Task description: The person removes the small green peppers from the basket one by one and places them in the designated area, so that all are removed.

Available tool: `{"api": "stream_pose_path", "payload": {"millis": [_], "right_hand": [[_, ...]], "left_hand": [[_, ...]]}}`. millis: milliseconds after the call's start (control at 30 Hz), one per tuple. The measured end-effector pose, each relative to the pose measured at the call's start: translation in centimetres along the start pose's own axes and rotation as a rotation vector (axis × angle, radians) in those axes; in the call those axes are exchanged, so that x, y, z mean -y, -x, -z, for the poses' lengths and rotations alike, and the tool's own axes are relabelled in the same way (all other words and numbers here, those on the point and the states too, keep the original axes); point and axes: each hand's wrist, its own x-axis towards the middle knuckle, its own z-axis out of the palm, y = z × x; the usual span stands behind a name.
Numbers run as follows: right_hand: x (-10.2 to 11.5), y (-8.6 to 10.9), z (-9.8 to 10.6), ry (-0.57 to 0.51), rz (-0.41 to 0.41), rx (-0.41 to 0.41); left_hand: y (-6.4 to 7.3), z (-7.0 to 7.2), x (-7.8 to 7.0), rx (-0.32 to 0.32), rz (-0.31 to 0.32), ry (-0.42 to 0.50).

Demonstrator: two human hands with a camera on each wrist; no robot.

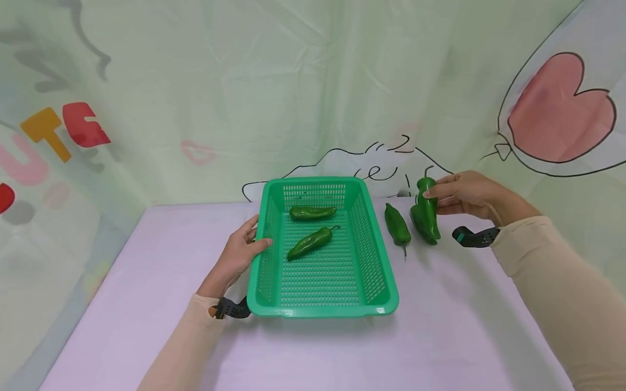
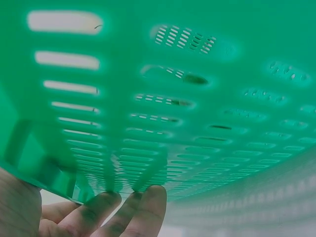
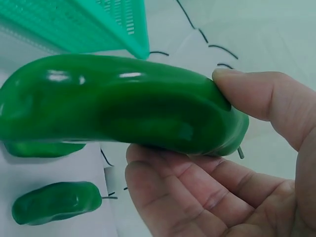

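Observation:
My left hand [image 1: 238, 252] grips the left rim of a green perforated plastic basket [image 1: 323, 311], thumb over the edge. In the left wrist view its fingers [image 2: 150, 207] touch the basket's outer side. Two green peppers, one [image 1: 313, 213] behind the other [image 1: 309, 244], lie inside. Right of the basket, my right hand [image 1: 462, 195] pinches a green pepper [image 3: 113, 103] near its stem end, thumb on one side and fingers on the other. The held pepper hangs stem up, partly covering another pepper [image 1: 417, 218]. A further pepper [image 1: 397, 224] lies between it and the basket.
A table with a pale cloth [image 1: 440, 336] bears the basket and loose peppers. Behind it hangs a light green printed curtain [image 1: 274, 98] with letters and a heart balloon. Black wrist straps [image 1: 474, 237] sit at both sleeve cuffs.

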Motion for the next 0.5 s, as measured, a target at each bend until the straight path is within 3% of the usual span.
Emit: {"api": "stream_pose_path", "payload": {"millis": [500], "right_hand": [[-3.0,-3.0,2.0,0.027,-0.032,-0.033]], "left_hand": [[0.0,-0.1,-0.1,-0.019,0.02,-0.024]]}}
